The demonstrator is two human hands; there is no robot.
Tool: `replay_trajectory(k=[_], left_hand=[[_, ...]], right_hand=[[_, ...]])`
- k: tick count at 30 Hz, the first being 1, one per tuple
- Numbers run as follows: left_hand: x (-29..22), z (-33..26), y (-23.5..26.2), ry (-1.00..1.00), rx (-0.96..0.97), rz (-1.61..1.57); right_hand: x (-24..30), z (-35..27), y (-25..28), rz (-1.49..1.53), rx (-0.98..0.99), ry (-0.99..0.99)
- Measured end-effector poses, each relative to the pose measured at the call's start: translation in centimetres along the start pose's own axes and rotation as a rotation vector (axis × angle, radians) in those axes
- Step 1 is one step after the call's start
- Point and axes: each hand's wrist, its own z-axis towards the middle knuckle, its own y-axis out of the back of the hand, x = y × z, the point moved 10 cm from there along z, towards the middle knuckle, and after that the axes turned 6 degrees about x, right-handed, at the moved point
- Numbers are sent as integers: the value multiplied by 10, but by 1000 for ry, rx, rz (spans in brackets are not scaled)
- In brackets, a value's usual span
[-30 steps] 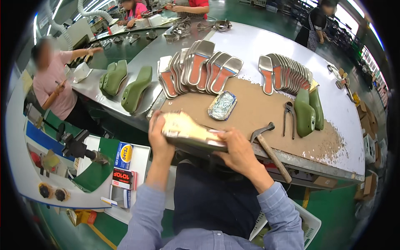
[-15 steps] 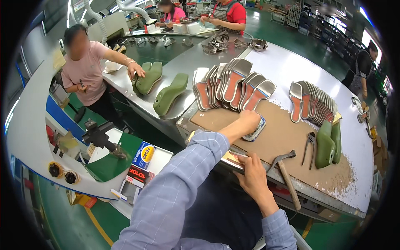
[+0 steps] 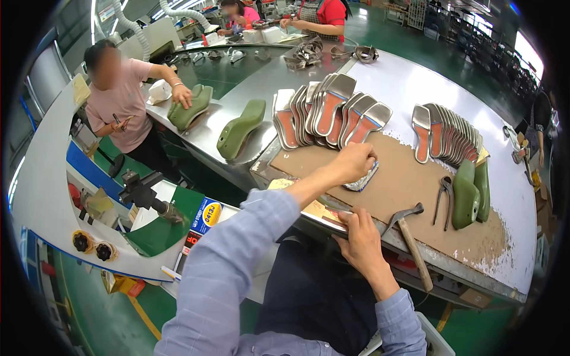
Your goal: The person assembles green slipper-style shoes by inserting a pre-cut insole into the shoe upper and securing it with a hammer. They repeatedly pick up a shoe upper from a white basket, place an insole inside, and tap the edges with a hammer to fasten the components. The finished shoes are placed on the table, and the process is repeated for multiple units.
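My left hand (image 3: 355, 162) is closed in a pinch, its fingertips over a small box with a blue-and-white rim (image 3: 363, 180). Whatever sits between those fingers is too small to make out. At the table's front edge, my right hand (image 3: 361, 238) is closed, thumb below and fingers above, at the end of a flat yellow-topped piece (image 3: 322, 211); its grip is partly hidden. Right of it lies a hammer (image 3: 412, 248), its head on the brown board (image 3: 392, 196) and its wooden handle crossing the edge. Pincers (image 3: 443, 199) rest farther right.
Metal-rimmed orange sole pieces stand in a left stack (image 3: 326, 115) and a right stack (image 3: 448, 133). Green shoe lasts (image 3: 467, 196) stand beside the pincers; another green last (image 3: 240, 130) lies left. A co-worker's hand (image 3: 182, 97) touches more green lasts (image 3: 193, 110). A black clamp-like fixture (image 3: 139, 187) stands left.
My left hand has lifted slightly from the box. The co-worker's hand and the green lasts under it have shifted left. My right hand keeps its place at the edge; the view has tilted a little.
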Motion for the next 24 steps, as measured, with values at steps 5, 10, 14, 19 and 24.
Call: replay_trajectory(k=[5, 10, 14, 19, 24], left_hand=[[-34, -92, 23, 18, 63, -96], [-35, -137, 18, 55, -26, -22], [-54, -137, 13, -114, -82, 263], [-34, -129, 0, 101, 61, 172], [-30, -130, 1, 139, 57, 226]], right_hand=[[-3, -2, -3, -20, 61, -24], [-20, -20, 33, 162, -104, -36], [-62, -74, 100, -507, -139, -290], [-137, -139, 94, -506, 170, -546], [-103, -123, 97, -557, 108, -418]])
